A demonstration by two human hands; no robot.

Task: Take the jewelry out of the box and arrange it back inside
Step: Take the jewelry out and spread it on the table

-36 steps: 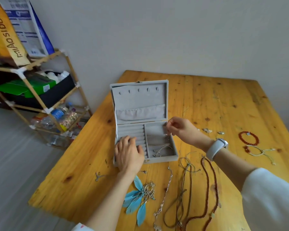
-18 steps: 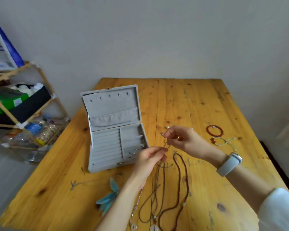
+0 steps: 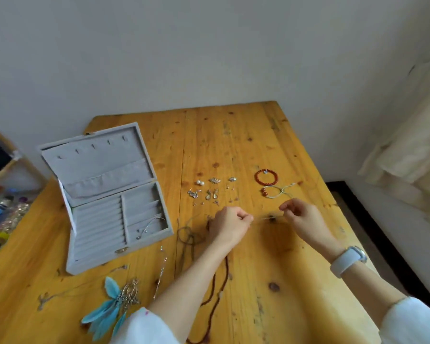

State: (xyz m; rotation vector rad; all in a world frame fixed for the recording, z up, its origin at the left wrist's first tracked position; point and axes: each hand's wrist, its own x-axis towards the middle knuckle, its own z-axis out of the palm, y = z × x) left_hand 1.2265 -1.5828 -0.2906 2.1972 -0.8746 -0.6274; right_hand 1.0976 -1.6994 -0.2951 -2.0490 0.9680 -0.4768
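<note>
Shelf [image 3: 0, 160]: at the far left edge, wooden frame, blurred; bottles sit below it.
Feather piece [image 3: 107, 311]: blue feathers on a metal charm, lying on the table near the front left.
Box [image 3: 104, 194]: grey, open, on the left part of the table; lid stands tilted back, showing a row of small hooks and a pocket.
Box inside: ring rolls on the left, compartments on the right; a thin silver bangle [image 3: 150, 225] lies in the nearest right compartment.
Silver chain [image 3: 162, 271]: stretched on the table just in front of the box.
Cords [image 3: 188, 238]: dark loops on the table, just left of the left hand.
Bead necklace [image 3: 216, 291]: brown, runs under the left forearm toward the near edge.
Earrings [image 3: 209, 192]: small pieces, pearls and silver studs, spread in a cluster at mid-table, beyond the hands.
Left hand [image 3: 230, 224]: fingers curled, pinching one end of a thin chain [image 3: 267, 217].
Thin chain: held taut between both hands, above the table; fine and blurred, hard to make out.
Right hand [image 3: 301, 216]: fingers curled, pinching the other end; a pale watch [image 3: 348, 260] on the wrist.
Red bracelet [image 3: 266, 176]: beaded ring, lying beyond the right hand.
Cord bracelet [image 3: 274, 191]: pale, with red beads, just in front of the red one.
Table [image 3: 271, 306]: yellow wood, set against a white wall.
</note>
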